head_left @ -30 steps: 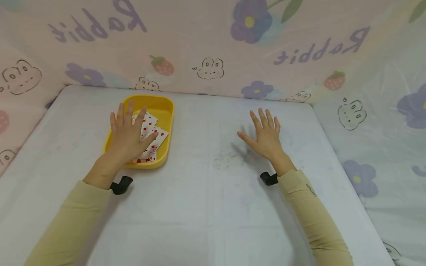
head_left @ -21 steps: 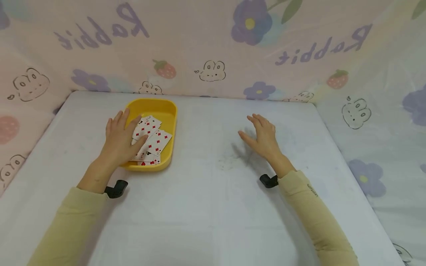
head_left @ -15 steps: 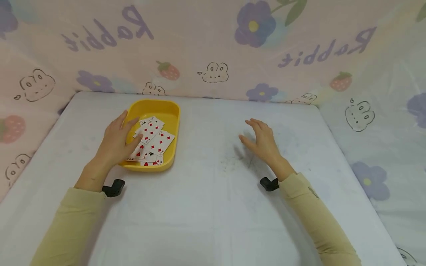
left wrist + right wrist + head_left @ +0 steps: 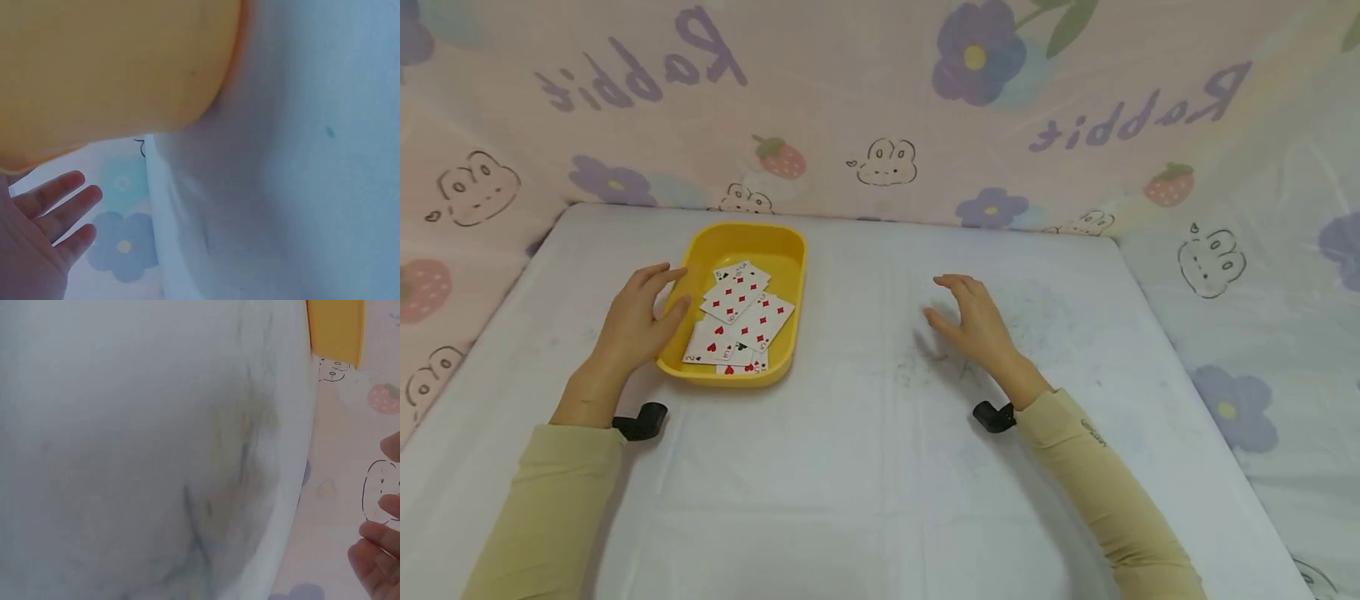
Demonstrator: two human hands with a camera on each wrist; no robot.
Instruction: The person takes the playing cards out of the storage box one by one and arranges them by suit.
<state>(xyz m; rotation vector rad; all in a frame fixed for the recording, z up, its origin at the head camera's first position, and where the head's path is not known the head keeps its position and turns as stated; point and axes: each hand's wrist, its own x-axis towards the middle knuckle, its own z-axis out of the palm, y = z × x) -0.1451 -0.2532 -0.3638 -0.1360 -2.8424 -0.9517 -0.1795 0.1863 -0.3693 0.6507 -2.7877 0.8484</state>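
Sitting near the far edge of the worktop (image 4: 865, 467), the yellow tray (image 4: 745, 242) of cards (image 4: 767, 317) has the left hand (image 4: 635, 319) alongside, right hand (image 4: 981, 332) well apart, both with loosely bent fingers.

One tray (image 4: 747, 240), five-plus playing cards (image 4: 741, 317), two grips (image 4: 634, 317) (image 4: 983, 329), two sleeves (image 4: 553, 492) (image 4: 1101, 479), two cameras (image 4: 652, 420) (image 4: 992, 417), one table (image 4: 842, 433).

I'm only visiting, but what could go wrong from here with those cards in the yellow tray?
The left hand is right at the left rim of the yellow tray, so a bump might shift the tray. The playing cards lie loose and overlapping, so a jolt could slide them about. The overlap also hides parts of some cards, which might make them easy to misread.
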